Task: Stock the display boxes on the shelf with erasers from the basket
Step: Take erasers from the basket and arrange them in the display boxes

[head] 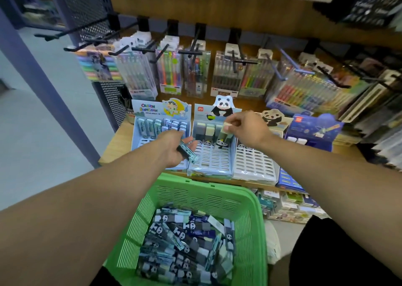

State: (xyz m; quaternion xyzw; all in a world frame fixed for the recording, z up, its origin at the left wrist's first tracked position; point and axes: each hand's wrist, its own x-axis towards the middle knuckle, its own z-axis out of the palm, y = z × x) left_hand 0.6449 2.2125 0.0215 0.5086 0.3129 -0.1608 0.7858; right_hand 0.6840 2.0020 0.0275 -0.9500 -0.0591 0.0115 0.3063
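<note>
I'm seeing right hand (240,125) pinching an eraser (224,133) into the panda box (210,155); left hand (174,148) gripping spares (188,153). Risk: tilted eraser toppling its row. Basket (254,201) nearly full.

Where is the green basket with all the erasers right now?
In the head view the green basket sits at the bottom centre, just in front of and below the shelf edge, between the person's forearms, with the panda display box directly beyond it.
</note>
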